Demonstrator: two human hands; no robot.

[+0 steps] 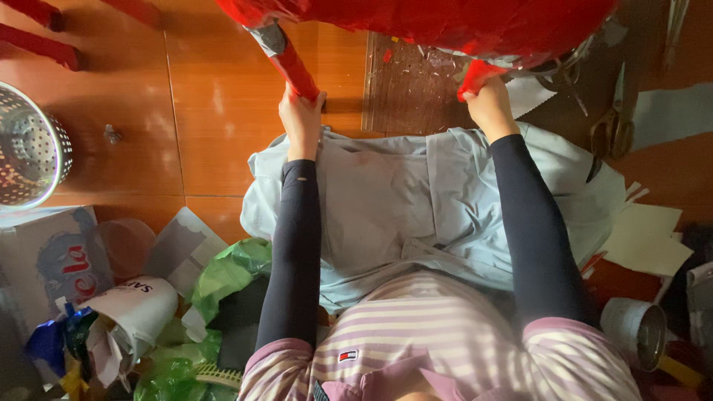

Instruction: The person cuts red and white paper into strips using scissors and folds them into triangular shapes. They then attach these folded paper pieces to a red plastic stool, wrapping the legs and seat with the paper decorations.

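Note:
A big red paper-covered shape [445, 18] fills the top of the head view, with two red legs sticking down from it. My left hand [301, 111] grips the left red leg [291, 63], which has a grey taped band near its top. My right hand [488, 104] grips the right red leg [475, 76]. Both arms wear dark sleeves. A pale blue cloth [416, 208] lies over my lap below the hands.
A brown mat [408, 89] with paper scraps lies on the orange tiled floor [215, 111]. Scissors [615, 122] lie at right beside white paper sheets [646, 238] and a tape roll [631, 327]. A perforated metal basket [30, 148], green plastic bags [223, 275] and papers crowd the left.

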